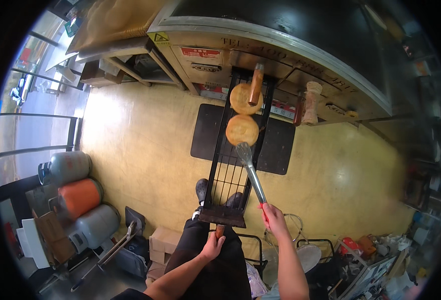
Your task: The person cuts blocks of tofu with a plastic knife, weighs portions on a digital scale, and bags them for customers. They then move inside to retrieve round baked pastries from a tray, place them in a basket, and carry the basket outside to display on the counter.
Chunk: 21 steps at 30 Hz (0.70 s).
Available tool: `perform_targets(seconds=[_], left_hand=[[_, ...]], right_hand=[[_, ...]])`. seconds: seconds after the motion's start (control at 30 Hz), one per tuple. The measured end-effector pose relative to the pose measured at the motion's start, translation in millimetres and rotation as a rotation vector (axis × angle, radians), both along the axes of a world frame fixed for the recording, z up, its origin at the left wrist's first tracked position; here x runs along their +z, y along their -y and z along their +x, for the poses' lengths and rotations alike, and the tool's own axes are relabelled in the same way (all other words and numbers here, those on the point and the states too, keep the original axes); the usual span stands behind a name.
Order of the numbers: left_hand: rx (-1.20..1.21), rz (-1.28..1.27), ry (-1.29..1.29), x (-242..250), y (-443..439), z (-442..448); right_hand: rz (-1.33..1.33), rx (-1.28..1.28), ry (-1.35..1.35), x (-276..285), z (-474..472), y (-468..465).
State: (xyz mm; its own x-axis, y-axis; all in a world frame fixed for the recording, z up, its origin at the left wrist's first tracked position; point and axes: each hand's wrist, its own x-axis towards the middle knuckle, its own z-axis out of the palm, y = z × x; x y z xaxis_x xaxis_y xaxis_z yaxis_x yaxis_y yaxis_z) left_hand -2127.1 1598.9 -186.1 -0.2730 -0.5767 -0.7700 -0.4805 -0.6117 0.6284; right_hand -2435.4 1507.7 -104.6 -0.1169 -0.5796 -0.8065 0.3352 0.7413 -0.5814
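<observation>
With my left hand [213, 246] I grip the wooden handle [219, 230] of a long black metal rack drawer [224, 176], drawn out from the front of a metal oven [220, 52]. My right hand [273, 219] holds red-handled metal tongs [256, 180]. Their tip touches, or lies just over, the near edge of a round golden flatbread [242, 129] on the rack. Farther in, by the oven opening, lies a second round flatbread [243, 98]. Part of it is hidden under a wooden handle [256, 86] that sticks out from the oven front.
A dark mat [280, 150] lies on the yellow floor [145, 146] under the rack. Several gas cylinders [81, 197] lie at the left beside cardboard boxes [164, 243]. Another wrapped handle [312, 103] juts from the oven at the right. Clutter [367, 258] fills the lower right.
</observation>
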Motion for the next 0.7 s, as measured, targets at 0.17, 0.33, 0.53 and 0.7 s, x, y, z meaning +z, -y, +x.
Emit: perform_targets(seconds=[0.17,0.33,0.53,0.7], left_hand=[[-0.002,0.027,0.004,-2.5,-3.0,0.6],[-0.009,0.118,0.022,4.6,1.3,0.2],[-0.033,0.141,0.031,11.3,6.4,0.3],[-0.054,0.099,0.016,13.6,8.4,2.1]], right_hand=[[-0.043,-0.013,-0.074,-8.9,6.8,-7.7],[0.003,-0.026,-0.153,9.7,4.3,-8.6],[-0.161,-0.065,-0.114,-11.1,-17.7,70.6],[-0.076,-0.005,-0.169,13.9,-17.4,44.1]])
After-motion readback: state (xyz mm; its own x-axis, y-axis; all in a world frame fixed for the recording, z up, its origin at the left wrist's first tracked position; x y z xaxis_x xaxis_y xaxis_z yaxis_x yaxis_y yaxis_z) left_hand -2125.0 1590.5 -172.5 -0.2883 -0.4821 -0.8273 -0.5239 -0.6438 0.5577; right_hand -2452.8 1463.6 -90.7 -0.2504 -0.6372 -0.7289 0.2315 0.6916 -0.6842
